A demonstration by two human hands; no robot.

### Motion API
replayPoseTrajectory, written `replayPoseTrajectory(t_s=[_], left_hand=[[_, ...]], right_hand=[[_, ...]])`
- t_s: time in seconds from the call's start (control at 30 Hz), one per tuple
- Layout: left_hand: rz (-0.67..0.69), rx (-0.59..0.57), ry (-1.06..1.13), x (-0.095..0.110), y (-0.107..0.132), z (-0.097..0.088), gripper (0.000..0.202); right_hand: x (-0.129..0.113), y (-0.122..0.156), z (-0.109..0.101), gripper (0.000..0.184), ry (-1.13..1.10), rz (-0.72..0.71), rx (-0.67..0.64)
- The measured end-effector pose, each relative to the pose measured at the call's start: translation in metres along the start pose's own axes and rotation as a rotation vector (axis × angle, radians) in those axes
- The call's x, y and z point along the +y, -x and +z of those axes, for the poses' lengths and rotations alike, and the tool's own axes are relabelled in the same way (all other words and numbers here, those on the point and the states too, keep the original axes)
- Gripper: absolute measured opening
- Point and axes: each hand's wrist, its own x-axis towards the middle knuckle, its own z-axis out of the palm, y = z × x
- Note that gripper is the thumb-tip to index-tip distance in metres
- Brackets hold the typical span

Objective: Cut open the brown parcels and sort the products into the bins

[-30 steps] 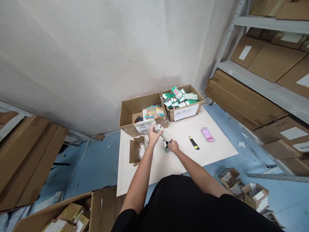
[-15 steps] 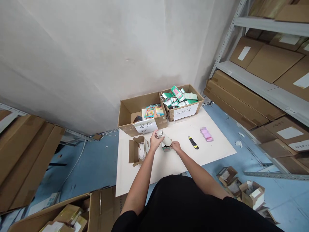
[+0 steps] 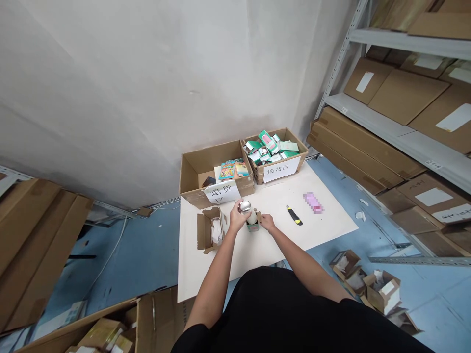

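My left hand is wrapped round a pale thermos flask with a shiny silver top. The flask stands nearly upright, its lower end inside a small green box on the white table. With closed fingers, my right hand grips the box's raised flap at the right side. To the left of my left hand sits an opened brown carton with white paper in it. A black and yellow utility knife lies right of my right hand.
Behind stand two labelled cartons: one holds booklets, the other several green boxes. A blurred pink item lies at the table's right. Shelving with cartons rises on the right, and small opened boxes lie on the blue floor.
The flask has gone from tilted above the green box to nearly upright, lower into it. My left hand has moved slightly right with it. My right hand stays at the box.
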Motion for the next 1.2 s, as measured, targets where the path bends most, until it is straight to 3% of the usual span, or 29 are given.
replayPoseTrajectory(t_s=[0.23, 0.33, 0.4, 0.5, 0.57, 0.67, 0.77, 0.93, 1.1, 1.2], left_hand=[[-0.105, -0.118, -0.247, -0.051, 0.022, 0.023, 0.075], [-0.032, -0.211, -0.269, -0.068, 0.028, 0.028, 0.07], [0.008, -0.196, -0.207, -0.076, 0.028, 0.027, 0.074], [-0.143, -0.043, -0.107, -0.087, 0.023, 0.019, 0.074], [-0.27, -0.02, -0.082, -0.095, 0.018, 0.013, 0.063], [-0.35, -0.119, -0.061, -0.108, 0.011, 0.008, 0.048], [-0.382, -0.23, -0.005, -0.115, 0.005, 0.008, 0.041], [-0.336, -0.334, 0.107, -0.118, -0.003, 0.011, 0.054], [-0.225, -0.335, 0.137, -0.123, -0.001, 0.005, 0.055], [-0.131, -0.395, 0.053, -0.128, 0.004, -0.001, 0.052]], right_hand=[[-0.007, 0.007, 0.001, 0.05, 0.001, -0.006, 0.018], [-0.009, 0.007, 0.002, 0.049, -0.016, -0.007, 0.035], [-0.009, 0.008, 0.003, 0.047, -0.03, -0.004, 0.046], [-0.007, 0.009, 0.008, 0.042, -0.051, 0.004, 0.065], [-0.006, 0.012, 0.012, 0.034, -0.086, -0.015, 0.076], [-0.003, 0.018, 0.018, 0.019, -0.16, -0.083, 0.035], [0.0, 0.024, 0.021, 0.03, -0.179, -0.08, -0.015], [0.005, 0.03, 0.019, 0.036, -0.312, -0.036, -0.043], [0.017, 0.036, 0.016, 0.046, -0.437, -0.091, 0.115], [0.026, 0.039, 0.017, 0.048, -0.406, -0.166, 0.135]])
